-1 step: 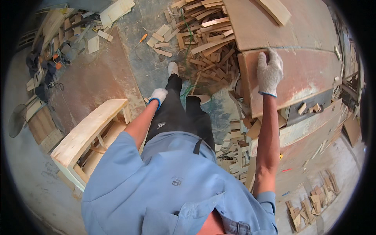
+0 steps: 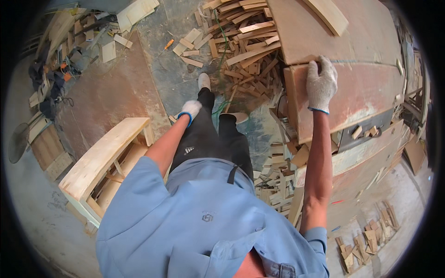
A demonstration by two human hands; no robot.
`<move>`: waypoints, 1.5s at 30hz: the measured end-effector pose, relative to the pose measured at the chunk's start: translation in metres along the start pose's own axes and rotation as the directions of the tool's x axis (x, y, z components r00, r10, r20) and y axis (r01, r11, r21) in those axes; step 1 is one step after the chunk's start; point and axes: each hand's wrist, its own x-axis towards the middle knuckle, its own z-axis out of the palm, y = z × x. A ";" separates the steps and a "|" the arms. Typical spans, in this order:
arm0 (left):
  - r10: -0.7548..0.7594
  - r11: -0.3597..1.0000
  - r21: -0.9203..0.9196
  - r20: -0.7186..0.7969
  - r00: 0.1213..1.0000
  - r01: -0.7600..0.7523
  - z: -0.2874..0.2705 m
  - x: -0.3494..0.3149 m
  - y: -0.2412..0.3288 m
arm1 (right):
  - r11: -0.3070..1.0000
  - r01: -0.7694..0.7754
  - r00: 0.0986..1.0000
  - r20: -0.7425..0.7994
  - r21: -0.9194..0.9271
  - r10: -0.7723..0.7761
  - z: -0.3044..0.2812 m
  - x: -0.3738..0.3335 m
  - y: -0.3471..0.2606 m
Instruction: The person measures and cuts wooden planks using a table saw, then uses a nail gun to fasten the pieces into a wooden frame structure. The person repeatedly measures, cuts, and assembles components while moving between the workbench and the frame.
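My right hand (image 2: 321, 87), in a white knit glove with a blue cuff, rests on a reddish-brown board (image 2: 361, 90) at the right. Its fingertips reach the seam with a second brown board (image 2: 320, 44) beyond; thumb and fingers are apart, with nothing seen between them. A curved wooden plank (image 2: 330, 17) lies on that farther board. My left hand (image 2: 191, 110), gloved alike, is beside my dark-trousered left thigh, its fingers hidden from view. Left of that arm stands a pale wooden frame (image 2: 104, 155) with a curved top rail and an open inside.
Stacked and scattered wood offcuts (image 2: 252, 69) lie left of the boards. An orange-handled tool (image 2: 168, 44) is on the floor ahead. Several small wood blocks sit on a dark tray (image 2: 366, 129). Tangled scrap (image 2: 51, 83) lies far left, more offcuts (image 2: 368, 238) lower right.
My left hand has shifted slightly right and forward along my thigh. The right hand stays at the seam; the view has moved only a little.
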 end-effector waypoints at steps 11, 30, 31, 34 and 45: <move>0.045 0.905 -0.419 -0.066 0.997 -0.069 -0.111 0.252 0.046 | 0.963 -0.081 0.997 -0.018 -0.256 0.079 0.038 0.055 -0.026; -0.311 0.480 -0.877 -0.136 0.941 0.032 -0.126 0.398 0.098 | 0.933 -0.344 0.934 0.059 -0.107 0.351 0.031 0.055 -0.037; -0.296 0.440 -0.897 -0.101 0.950 0.042 -0.110 0.397 0.109 | 0.934 -0.326 0.938 0.070 -0.148 0.338 0.028 0.058 -0.036; -0.318 0.325 -0.945 -0.130 0.939 -0.021 -0.093 0.367 0.142 | 0.928 -0.336 0.934 0.072 -0.163 0.351 0.023 0.052 -0.027; -0.026 0.583 -0.810 0.066 0.998 0.068 -0.114 0.330 0.166 | 0.931 -0.316 0.939 0.079 -0.183 0.334 0.018 0.046 -0.020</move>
